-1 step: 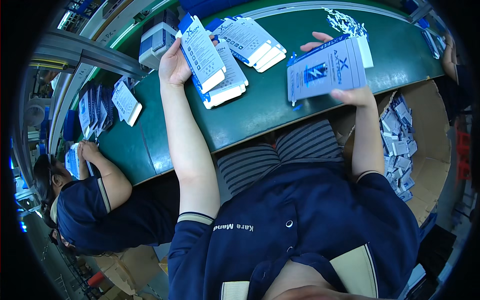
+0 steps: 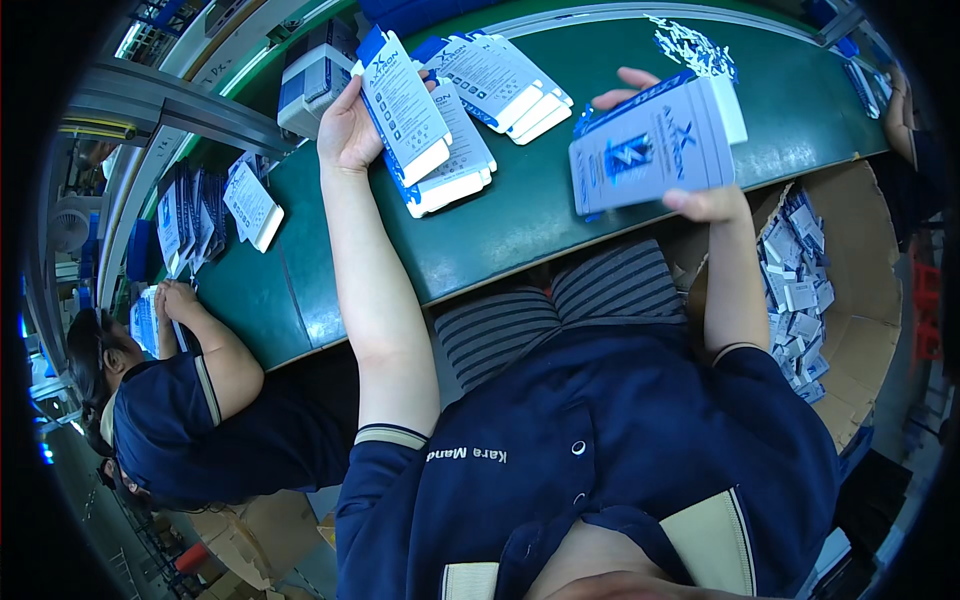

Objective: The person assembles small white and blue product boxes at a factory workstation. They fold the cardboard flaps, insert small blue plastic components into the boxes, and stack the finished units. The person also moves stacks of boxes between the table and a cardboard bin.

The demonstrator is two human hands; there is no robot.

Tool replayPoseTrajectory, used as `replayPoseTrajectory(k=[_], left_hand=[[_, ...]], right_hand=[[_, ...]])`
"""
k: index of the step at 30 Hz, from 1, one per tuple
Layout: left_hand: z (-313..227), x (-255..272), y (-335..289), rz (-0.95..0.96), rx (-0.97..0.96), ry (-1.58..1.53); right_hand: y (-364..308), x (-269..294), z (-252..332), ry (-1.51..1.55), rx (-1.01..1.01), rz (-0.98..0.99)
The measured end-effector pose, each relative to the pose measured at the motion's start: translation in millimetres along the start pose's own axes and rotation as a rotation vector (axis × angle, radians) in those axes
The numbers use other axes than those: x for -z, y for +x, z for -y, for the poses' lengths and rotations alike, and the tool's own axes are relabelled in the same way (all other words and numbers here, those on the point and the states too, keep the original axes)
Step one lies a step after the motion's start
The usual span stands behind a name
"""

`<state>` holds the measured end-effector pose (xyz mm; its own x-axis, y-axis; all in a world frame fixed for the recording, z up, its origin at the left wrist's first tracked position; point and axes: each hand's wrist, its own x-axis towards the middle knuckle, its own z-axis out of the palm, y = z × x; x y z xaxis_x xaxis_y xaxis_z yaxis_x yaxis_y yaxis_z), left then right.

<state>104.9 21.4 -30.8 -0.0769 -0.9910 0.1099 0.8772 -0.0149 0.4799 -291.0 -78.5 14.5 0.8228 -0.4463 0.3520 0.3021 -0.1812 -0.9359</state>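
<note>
My left hand (image 2: 350, 130) is closed on the edge of a flat grey-and-blue carton (image 2: 405, 108), which it holds tilted over another carton (image 2: 455, 160) on the green table. My right hand (image 2: 708, 204) grips a wider grey-and-blue carton (image 2: 650, 150) from its right and near side, thumb on the printed face, fingers behind the far edge. A white flap (image 2: 727, 108) sticks out at its right end. Whether it is one carton or several stacked cannot be made out. Behind my left hand, several similar cartons (image 2: 500, 85) lie fanned out.
White and blue paper scraps (image 2: 692, 48) are heaped at the table's far right. A large cardboard box (image 2: 865, 300) at my right holds many small cartons (image 2: 797, 290). At left, a co-worker (image 2: 200, 400) sits near more cartons (image 2: 190, 220). A white-grey device (image 2: 315, 80) stands at the back.
The carton in my right hand has shifted slightly left and tilted, and that hand's fingers have moved a little left with it. My left hand and its carton stay in place.
</note>
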Motion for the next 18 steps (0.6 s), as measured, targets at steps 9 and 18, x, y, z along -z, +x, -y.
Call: replayPoseTrajectory(k=[9, 18], left_hand=[[0.8, 0.7, -0.6, 0.009, 0.010, -0.020], [-1.3, 1.7, -0.8, -0.033, -0.010, 0.018]], right_hand=[[-24.3, -48.7, 7.8, -0.138, 0.054, 0.193], [-20.5, -130.2, 21.1, -1.062, 0.267, 0.242]])
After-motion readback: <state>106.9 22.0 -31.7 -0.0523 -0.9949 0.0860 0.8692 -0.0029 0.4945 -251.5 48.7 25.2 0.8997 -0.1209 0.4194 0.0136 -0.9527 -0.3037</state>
